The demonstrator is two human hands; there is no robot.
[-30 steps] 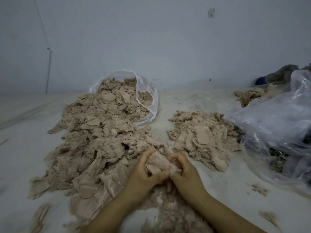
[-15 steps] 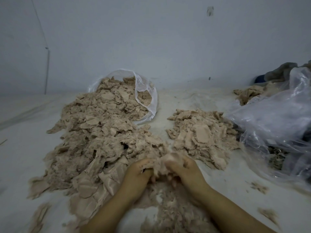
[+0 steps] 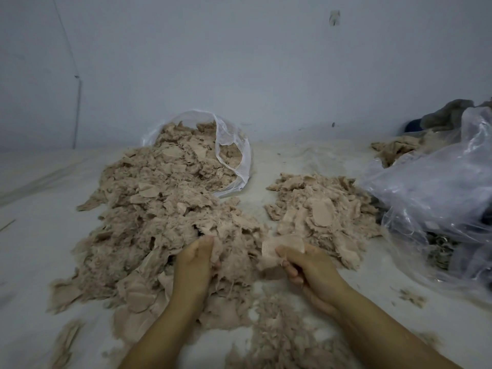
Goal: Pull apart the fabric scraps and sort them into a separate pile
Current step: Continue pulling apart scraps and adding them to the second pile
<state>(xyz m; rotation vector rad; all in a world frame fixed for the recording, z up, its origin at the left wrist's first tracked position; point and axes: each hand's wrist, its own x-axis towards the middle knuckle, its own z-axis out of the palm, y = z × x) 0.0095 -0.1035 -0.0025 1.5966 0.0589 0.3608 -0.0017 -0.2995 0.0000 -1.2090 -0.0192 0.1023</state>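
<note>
A big heap of beige fabric scraps (image 3: 159,222) spills from an open clear bag (image 3: 234,155) toward me. A smaller pile of scraps (image 3: 322,209) lies to its right. My left hand (image 3: 194,265) grips a fuzzy clump at the near edge of the big heap. My right hand (image 3: 308,265) pinches a flat ribbed scrap (image 3: 277,251), held just left of the smaller pile. The two hands are apart, with frayed threads between them. More loose fluff (image 3: 282,328) lies between my forearms.
A large crumpled clear plastic bag (image 3: 436,198) takes up the right side. Behind it lie more beige scraps (image 3: 394,150) and a grey cloth (image 3: 450,113). Small bits (image 3: 412,296) dot the white surface (image 3: 40,235). A pale wall (image 3: 239,62) rises behind.
My hands were together on one clump; now they have pulled apart, the left staying at the big heap, the right moving right with a flat scrap.
</note>
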